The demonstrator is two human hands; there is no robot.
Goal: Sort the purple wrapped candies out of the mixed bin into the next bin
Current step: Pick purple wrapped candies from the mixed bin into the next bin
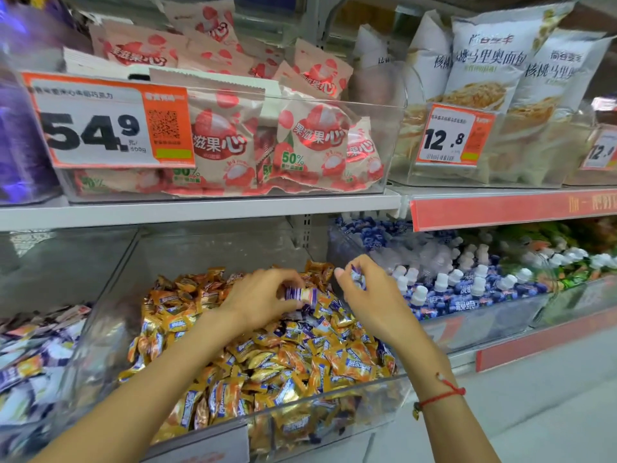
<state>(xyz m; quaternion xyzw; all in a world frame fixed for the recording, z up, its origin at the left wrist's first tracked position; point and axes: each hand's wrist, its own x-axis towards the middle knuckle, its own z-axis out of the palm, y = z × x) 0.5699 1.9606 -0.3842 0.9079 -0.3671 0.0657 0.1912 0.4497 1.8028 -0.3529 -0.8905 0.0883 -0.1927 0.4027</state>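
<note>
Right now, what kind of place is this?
Most likely a snack aisle in a shop. Clear bins on white shelving hold loose wrapped candy, orange price tags read 54.9 and 12.8, and bagged bread sits on the upper shelf. Both hands, left and right, hold purple candies.

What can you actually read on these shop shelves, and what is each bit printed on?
"54.9": orange price tag on the upper clear bin.
"果滋果心" and "50%": pink snack bags in that bin.
"12.8": smaller price tag.
"核桃马里奥面包": white bread bags.
Candy wrappers, bottle labels and the tags' small print: too blurred.
</note>
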